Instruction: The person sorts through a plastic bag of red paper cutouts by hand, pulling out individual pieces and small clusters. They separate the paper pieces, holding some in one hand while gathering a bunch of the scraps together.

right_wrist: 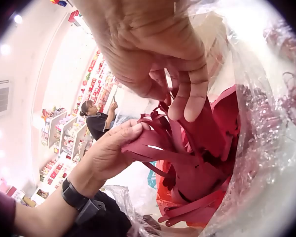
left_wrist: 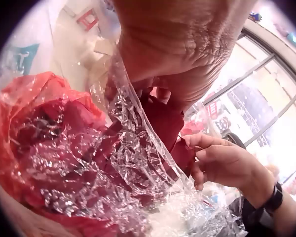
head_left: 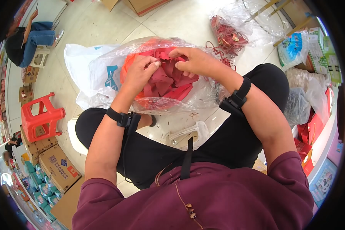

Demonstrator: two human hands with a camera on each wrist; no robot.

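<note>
A clear plastic bag (head_left: 103,73) full of red paper pieces (head_left: 166,82) lies on the floor between my knees. Both hands are inside its open mouth. My left hand (head_left: 142,73) pinches a red paper piece (right_wrist: 148,145) between thumb and fingers. My right hand (head_left: 191,61) grips the same bundle of red strips (right_wrist: 187,138) from above, fingers curled down into it. In the left wrist view the crinkled bag wall (left_wrist: 123,148) covers most of the red paper, and the right hand (left_wrist: 222,160) pinches a red edge.
A red plastic stool (head_left: 40,117) and cardboard boxes (head_left: 57,166) stand at the left. Another clear bag with red ornaments (head_left: 228,36) lies at the back right. Packaged goods (head_left: 310,53) crowd the right side. A seated person (head_left: 27,40) is at the far left.
</note>
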